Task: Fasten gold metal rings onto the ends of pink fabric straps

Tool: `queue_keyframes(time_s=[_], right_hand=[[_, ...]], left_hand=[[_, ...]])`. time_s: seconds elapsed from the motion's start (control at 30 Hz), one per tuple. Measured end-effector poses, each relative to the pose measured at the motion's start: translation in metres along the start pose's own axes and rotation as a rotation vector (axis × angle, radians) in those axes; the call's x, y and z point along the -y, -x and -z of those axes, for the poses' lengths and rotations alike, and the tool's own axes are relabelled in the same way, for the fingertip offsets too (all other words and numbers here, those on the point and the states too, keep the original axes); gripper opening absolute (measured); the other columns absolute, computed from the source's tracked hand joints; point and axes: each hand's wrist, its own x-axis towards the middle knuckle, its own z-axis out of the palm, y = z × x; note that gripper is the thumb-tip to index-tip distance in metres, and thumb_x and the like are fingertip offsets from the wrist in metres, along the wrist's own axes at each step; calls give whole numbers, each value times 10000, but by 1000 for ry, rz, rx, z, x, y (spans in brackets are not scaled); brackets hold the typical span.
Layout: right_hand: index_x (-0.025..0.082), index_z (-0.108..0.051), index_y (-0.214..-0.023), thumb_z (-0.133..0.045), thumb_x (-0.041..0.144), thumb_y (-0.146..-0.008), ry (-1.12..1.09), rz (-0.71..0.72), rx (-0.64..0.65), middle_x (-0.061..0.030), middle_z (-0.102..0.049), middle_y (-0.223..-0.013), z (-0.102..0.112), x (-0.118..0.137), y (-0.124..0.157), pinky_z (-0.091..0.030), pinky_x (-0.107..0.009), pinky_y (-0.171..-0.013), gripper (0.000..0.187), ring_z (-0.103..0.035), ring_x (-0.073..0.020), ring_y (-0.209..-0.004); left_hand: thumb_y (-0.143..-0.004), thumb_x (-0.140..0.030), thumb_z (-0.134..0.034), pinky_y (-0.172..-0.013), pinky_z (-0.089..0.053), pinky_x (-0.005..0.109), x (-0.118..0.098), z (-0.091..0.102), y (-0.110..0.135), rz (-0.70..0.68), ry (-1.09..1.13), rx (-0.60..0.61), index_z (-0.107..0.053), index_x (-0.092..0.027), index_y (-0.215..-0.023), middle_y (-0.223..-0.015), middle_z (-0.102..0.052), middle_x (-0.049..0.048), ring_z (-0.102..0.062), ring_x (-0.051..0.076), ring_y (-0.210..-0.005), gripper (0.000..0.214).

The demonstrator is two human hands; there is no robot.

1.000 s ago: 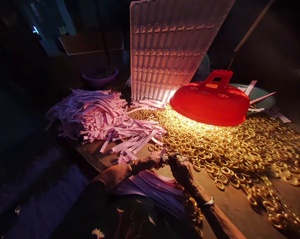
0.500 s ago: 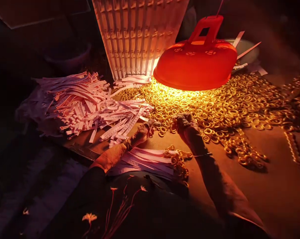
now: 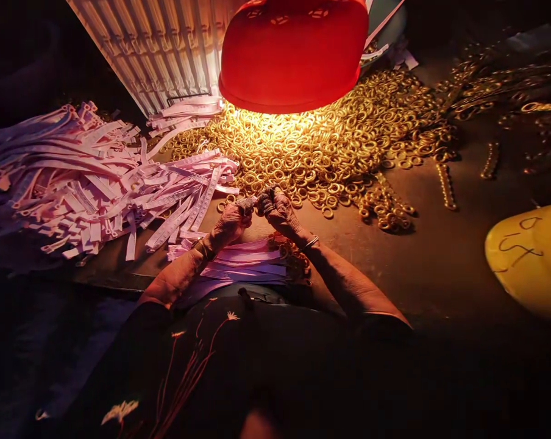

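My left hand (image 3: 230,221) and my right hand (image 3: 275,209) meet at the near edge of a big heap of small gold rings (image 3: 321,146). Both are pinched shut on a pale strip (image 3: 250,201) held between them; whether a ring is on it is too small to tell. Under my wrists lies a bundle of pale strips (image 3: 239,262) with gold rings threaded at its right end. A large loose pile of the same pale strips (image 3: 97,183) spreads out to the left of my left hand.
A red lamp shade (image 3: 294,52) hangs low over the rings. A white ribbed tray (image 3: 152,42) leans at the back left. A yellow object with black marks (image 3: 531,256) sits at the right edge. Short chains of rings (image 3: 444,183) lie on the dark tabletop (image 3: 417,262).
My right hand came back from the ring heap and met the left hand on the strip. The view has tilted down and shifted right, bringing the yellow object into sight.
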Motion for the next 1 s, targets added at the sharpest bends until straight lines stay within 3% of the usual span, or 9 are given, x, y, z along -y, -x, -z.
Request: queue_keyframes(time_s=[0.17, 0.4, 0.53, 0.67, 0.8, 0.9, 1.0], right_hand=[[228, -492, -876, -477, 495, -1002, 126, 9, -56, -15, -489, -751, -3, -5, 0, -381, -325, -672, 295, -372, -153, -682], [242, -436, -840, -457, 548, -982, 120, 18, 41, -18, -523, -752, 5, 7, 2, -363, -310, -625, 338, -417, -159, -677], [240, -448, -805, -539, 563, -918, 138, -18, 23, -2, -475, -687, 7, 12, -2, -333, -313, -606, 354, -393, -158, -648], [241, -446, -800, -487, 628, -971, 63, -31, 22, 4, -466, -674, 9, 11, 2, -382, -301, -627, 425, -437, -155, -665], [213, -539, -936, -481, 742, -971, 90, 87, 133, -26, -582, -764, 16, 15, 18, -436, -304, -698, 533, -542, -168, -747], [180, -554, -1081, -515, 680, -985, 203, 94, 225, -48, -634, -805, 22, 27, 40, -409, -291, -677, 511, -587, -182, -757], [143, -555, -1135, -520, 540, -1013, 392, 28, 307, -72, -641, -785, 26, 41, 70, -364, -299, -661, 416, -606, -208, -727]], left_hand=[[-846, -239, -807, -442, -188, 152, -2, -4, 9, 30, -6, 21, -447, -175, -691, -524, -360, -89, -274, 18, -424, 398], [-729, -354, -907, -428, -121, 190, 8, 2, 15, -165, -160, 78, -520, -165, -670, -491, -403, -93, -223, 5, -409, 434], [-675, -391, -917, -421, -130, 196, 12, 4, 15, -252, -298, 61, -566, -162, -684, -482, -472, -83, -248, 5, -386, 419], [-703, -388, -892, -417, -158, 199, -2, -2, 25, -167, -367, 58, -554, -167, -678, -469, -483, -71, -300, 23, -378, 404], [-775, -367, -855, -421, -127, 192, -27, -12, 44, -104, -416, 33, -518, -163, -636, -460, -442, -77, -262, 9, -375, 417], [-757, -366, -887, -425, -128, 189, -41, -15, 59, -68, -474, 65, -493, -162, -593, -445, -376, -92, -242, 2, -379, 474], [-713, -363, -926, -422, -141, 193, -41, -12, 71, 19, -549, 153, -571, -138, -596, -440, -385, -82, -256, 10, -388, 436]])
